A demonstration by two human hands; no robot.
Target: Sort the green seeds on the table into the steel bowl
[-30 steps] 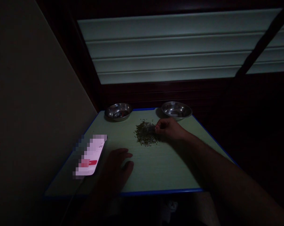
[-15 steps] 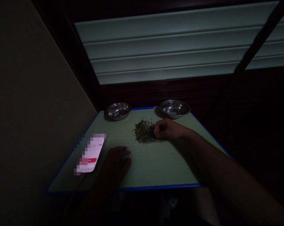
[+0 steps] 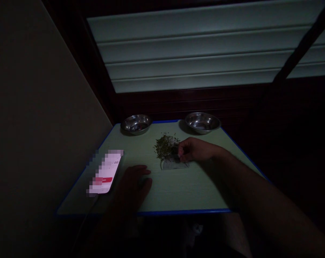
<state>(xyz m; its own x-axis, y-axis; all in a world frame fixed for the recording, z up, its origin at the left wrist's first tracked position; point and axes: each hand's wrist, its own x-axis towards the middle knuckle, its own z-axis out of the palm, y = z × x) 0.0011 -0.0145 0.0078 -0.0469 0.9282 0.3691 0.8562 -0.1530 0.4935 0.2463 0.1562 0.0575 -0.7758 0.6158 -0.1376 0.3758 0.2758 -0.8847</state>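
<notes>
- Right of grain pile (image 3: 163, 146): R hand (image 3: 191, 149) pinches thin see-thru sheet (image 3: 171, 165); prob. best kept low.
- Left of pile: L hand (image 3: 134, 182), released, could guard it.

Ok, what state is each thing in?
Shiny round metal left bowl: upright, contents unclear.
Shiny round metal right bowl: upright.
Flat rectangular phone: pinkish-white screen lit.
Small greenish grains: loosely spread.
Thin translucent sheet: blurred.
Right hand: fingers pinched, apparently on sheet.
Left hand: fingers loosely open.
</notes>
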